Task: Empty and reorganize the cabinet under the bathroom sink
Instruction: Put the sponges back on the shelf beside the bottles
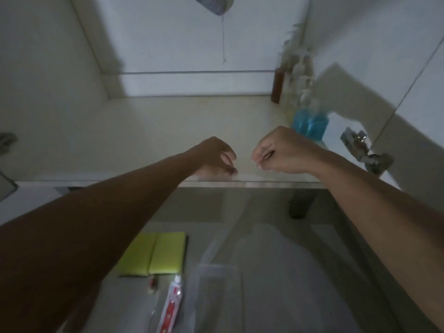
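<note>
both forearms outstretched, left hand (217,156) and right hand (276,150) seemingly clenched, empty, over cabinet floor (144,131)

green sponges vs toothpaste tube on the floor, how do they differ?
The green sponges are flat, squarish pads lying side by side; the toothpaste tube is long and narrow. The sponges are plain yellow-green; the tube is white with red print. The sponges lie nearer the cabinet; the tube lies nearer the camera. Both rest on the floor, untouched by either hand.
</note>
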### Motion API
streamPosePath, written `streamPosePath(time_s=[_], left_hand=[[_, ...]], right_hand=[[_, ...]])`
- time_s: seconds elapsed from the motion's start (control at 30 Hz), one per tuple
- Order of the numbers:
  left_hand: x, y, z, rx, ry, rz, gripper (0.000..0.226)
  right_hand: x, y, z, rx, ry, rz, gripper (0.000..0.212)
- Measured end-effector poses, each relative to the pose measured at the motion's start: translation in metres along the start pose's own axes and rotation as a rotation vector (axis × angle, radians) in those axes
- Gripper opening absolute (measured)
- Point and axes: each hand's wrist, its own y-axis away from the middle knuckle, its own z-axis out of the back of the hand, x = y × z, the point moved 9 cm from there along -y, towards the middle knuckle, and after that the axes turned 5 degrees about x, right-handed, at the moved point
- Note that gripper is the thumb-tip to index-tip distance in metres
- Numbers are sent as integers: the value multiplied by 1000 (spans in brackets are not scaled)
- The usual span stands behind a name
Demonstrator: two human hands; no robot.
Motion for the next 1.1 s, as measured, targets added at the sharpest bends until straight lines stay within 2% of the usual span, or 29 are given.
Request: streamPosePath(time_s=[0.07, 0.2, 0.27, 0.37, 0.5, 0.57, 0.67, 0.77, 0.87, 0.97, 1.03, 1.1], left_hand=[[7, 18, 4, -43, -60, -9, 37], [39, 70, 6, -112, -104, -15, 15], [66, 88, -6, -64, -126, 31, 14], [115, 105, -31, 70, -192, 165, 31], [180, 118, -56, 148, -322, 316, 75], [204, 120, -62, 177, -476, 345, 93], [226, 121, -69, 220, -732, 353, 106], [248, 121, -77, 253, -841, 383, 122], [267, 118, -85, 279, -833, 386, 131], [274, 113, -90, 296, -782, 355, 129], [274, 110, -91, 273, -781, 323, 124], [273, 106, -89, 236, -802, 289, 122]], right_hand=[[0, 5, -25, 44, -61, -2, 24], [18, 12, -101, 238, -142, 2, 20], [21, 13, -139, 318, -131, -9, 20], [22, 7, -178, 361, -71, -5, 24], [28, -4, -219, 374, 6, 15, 34], [37, -12, -239, 399, 69, 63, 41], [47, -26, -263, 360, 110, 108, 53], [58, -35, -288, 371, 149, 130, 74], [64, -39, -308, 427, 236, 139, 93], [59, -42, -323, 478, 313, 116, 107], [55, -45, -328, 486, 299, 105, 107], [55, -48, -325, 449, 251, 105, 99]])
